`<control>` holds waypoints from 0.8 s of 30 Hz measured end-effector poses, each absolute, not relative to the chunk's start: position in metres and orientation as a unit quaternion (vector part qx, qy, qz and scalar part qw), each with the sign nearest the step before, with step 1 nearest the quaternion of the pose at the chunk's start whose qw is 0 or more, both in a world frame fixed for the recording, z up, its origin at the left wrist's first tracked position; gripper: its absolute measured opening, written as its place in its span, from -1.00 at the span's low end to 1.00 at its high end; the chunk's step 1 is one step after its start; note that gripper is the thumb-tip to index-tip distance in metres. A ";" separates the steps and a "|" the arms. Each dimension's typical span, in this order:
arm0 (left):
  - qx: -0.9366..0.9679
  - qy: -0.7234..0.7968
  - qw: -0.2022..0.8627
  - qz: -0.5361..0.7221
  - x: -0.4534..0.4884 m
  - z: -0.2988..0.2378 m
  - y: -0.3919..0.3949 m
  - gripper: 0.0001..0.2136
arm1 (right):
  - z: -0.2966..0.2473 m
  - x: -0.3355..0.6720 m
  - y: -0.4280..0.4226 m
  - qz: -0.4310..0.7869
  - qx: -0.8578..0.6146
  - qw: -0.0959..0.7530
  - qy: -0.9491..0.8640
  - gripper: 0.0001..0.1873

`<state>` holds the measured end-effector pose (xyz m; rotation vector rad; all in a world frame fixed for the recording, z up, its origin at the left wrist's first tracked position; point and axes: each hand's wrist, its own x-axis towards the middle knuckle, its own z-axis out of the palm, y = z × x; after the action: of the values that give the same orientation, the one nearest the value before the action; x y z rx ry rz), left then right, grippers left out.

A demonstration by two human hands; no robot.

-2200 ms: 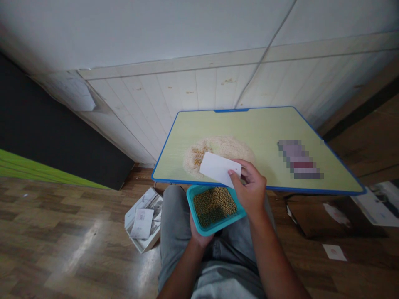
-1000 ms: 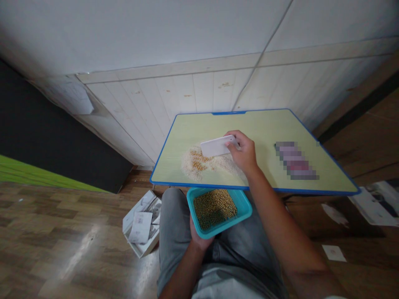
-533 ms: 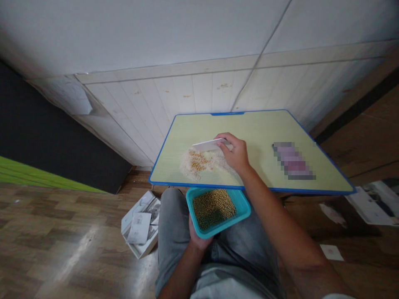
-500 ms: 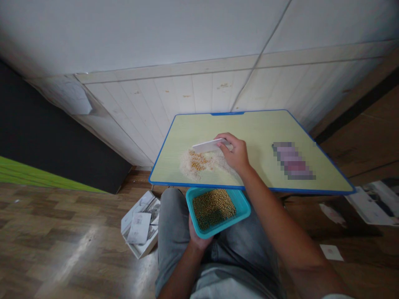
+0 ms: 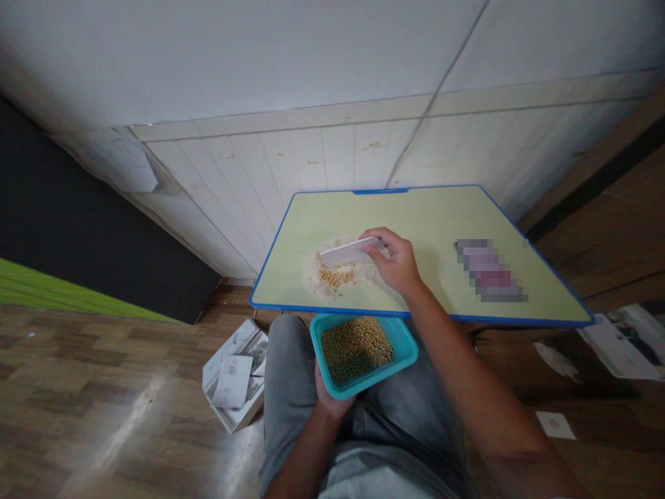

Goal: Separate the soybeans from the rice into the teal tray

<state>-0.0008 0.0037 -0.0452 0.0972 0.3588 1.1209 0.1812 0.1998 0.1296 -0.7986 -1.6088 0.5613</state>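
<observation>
The right hand point(image 5: 397, 263) has edged nearer, pinching the white card point(image 5: 347, 252) between thumb and fingers at the rice pile point(image 5: 316, 277) on the surface point(image 5: 415, 215), while the left hand point(image 5: 327, 403), fingers hidden, sits under the teal tray point(image 5: 387, 371).

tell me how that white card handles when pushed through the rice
The white card looks fairly stiff, since it shows no bend where the right hand grips one end. It looks thin and probably light, so it should skim over the rice pile.
</observation>
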 end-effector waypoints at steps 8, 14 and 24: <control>0.026 0.209 0.822 0.529 -0.015 -0.088 -0.003 -0.41 | 0.128 0.185 0.197 0.270 -0.365 0.571 -0.684 -0.86; 0.023 0.212 0.825 0.523 -0.016 -0.089 -0.003 -0.41 | 0.130 0.184 0.195 0.274 -0.363 0.577 -0.678 -0.87; 0.025 0.175 0.835 0.521 -0.016 -0.087 -0.002 -0.47 | 0.127 0.189 0.195 0.298 -0.337 0.573 -0.685 -0.87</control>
<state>-0.0155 -0.0022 -0.0872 0.0536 0.3696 1.1042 0.1892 0.1948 0.1266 -0.7908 -1.6062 0.6982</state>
